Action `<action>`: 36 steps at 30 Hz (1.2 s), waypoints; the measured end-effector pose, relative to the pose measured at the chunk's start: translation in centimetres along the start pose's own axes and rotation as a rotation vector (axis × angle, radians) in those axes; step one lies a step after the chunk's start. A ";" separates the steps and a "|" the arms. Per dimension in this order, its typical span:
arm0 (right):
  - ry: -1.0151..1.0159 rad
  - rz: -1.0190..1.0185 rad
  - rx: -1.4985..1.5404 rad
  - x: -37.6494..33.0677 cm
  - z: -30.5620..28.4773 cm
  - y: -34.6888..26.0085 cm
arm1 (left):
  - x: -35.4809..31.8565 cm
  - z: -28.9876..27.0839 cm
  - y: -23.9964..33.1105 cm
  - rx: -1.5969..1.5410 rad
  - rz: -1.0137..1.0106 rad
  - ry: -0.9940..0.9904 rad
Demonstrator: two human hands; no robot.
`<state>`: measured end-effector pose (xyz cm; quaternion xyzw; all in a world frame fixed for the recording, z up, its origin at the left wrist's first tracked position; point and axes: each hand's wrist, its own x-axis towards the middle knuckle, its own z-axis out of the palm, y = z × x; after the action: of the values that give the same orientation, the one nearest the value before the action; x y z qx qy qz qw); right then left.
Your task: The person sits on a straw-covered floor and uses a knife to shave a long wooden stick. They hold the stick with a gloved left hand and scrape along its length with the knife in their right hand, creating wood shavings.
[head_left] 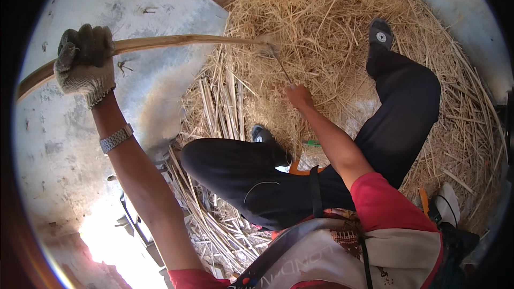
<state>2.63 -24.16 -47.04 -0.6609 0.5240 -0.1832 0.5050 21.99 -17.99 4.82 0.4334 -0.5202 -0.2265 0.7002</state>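
Note:
My left hand (85, 61), in a grey-white work glove with a dark coated palm, is closed round a long split bamboo strip (171, 41). The strip runs from the far left edge to the middle of the view and bows slightly. My bare right hand (300, 96) grips a thin, dark, blade-like tool (281, 67). The tool's far tip meets the right end of the strip, where the contact is blurred. A short handle, if there is one, is hidden in my fist.
Fine shavings (321, 16) are heaped ahead and round my feet. Split bamboo strips (214, 107) lie by my left leg. A pale wall (171, 0) stands at the left. A small green object (311, 143) lies between my legs, beside something orange (302, 169).

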 end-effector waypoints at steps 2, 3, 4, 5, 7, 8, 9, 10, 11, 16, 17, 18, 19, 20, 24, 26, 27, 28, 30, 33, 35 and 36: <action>-0.008 0.053 -0.022 0.0 -0.6 0.4 | 0.2 0.5 -0.4 0.001 -0.002 -0.010; -0.050 0.068 0.030 -0.2 -0.3 -0.9 | 0.2 1.3 -0.3 0.016 0.002 0.015; -0.089 0.084 0.083 -0.5 -0.2 -2.0 | 0.1 2.1 -0.4 0.029 0.005 0.039; -0.074 0.047 0.089 -1.0 -0.2 -3.3 | 0.0 2.8 -0.2 0.058 0.031 0.127; -0.034 -0.015 0.103 -2.0 -0.3 -4.9 | -0.1 3.8 -0.6 0.105 0.076 0.296; -0.037 -0.041 0.125 -2.2 -0.1 -5.4 | -0.1 3.8 -0.7 0.138 0.096 0.369; -0.040 -0.067 0.147 -2.4 0.2 -5.9 | -0.2 3.7 -0.7 0.171 0.115 0.442; -0.043 -0.094 0.169 -2.6 0.4 -6.4 | -0.1 3.5 -0.6 0.205 0.135 0.515; -0.073 -0.049 0.182 -2.6 0.8 -5.8 | 0.0 3.4 -0.9 0.241 0.147 0.568; -0.102 -0.015 0.194 -1.1 -0.2 -3.7 | 0.5 3.8 -1.7 0.382 0.263 0.787; -0.155 -0.001 0.237 -1.2 -0.6 -4.7 | 0.3 3.9 -1.9 0.412 0.284 0.840; -0.218 0.019 0.273 -1.7 -1.1 -6.1 | 0.0 3.6 -1.8 0.440 0.299 0.884; -0.269 0.045 0.303 -1.7 -1.5 -6.6 | 0.2 3.7 -2.0 0.457 0.306 0.927; -0.123 -0.170 0.136 -0.7 -0.6 -5.6 | 0.8 4.3 -2.8 0.452 0.310 0.953; -0.114 -0.220 0.147 -1.9 1.1 -7.9 | 1.3 1.3 -1.6 0.433 0.303 0.956; -0.072 -0.076 0.185 -1.4 1.9 -3.2 | 1.5 1.6 -1.8 0.443 0.330 0.906; -0.065 -0.028 0.171 -1.2 1.6 -2.3 | 1.5 1.9 -1.8 0.449 0.350 0.884; -0.058 0.020 0.155 -0.9 1.2 -1.5 | 1.9 2.8 -1.9 0.471 0.349 0.914; -0.060 0.102 0.040 -0.7 -0.2 -0.3 | 2.7 5.1 -3.3 0.424 0.297 0.902; -0.275 0.170 0.271 -2.5 -0.9 -6.0 | 3.0 3.8 -2.5 0.380 0.268 0.845; -0.166 -0.062 0.153 -2.0 -0.4 -6.7 | 3.2 3.4 -2.7 0.362 0.258 0.799; -0.112 -0.178 0.093 -1.6 -0.2 -6.7 | 2.9 3.4 -2.6 0.385 0.261 0.794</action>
<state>5.27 -23.21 -40.70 -0.6898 0.4249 -0.2143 0.5456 20.27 -22.86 4.42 0.5396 -0.2946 0.1481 0.7747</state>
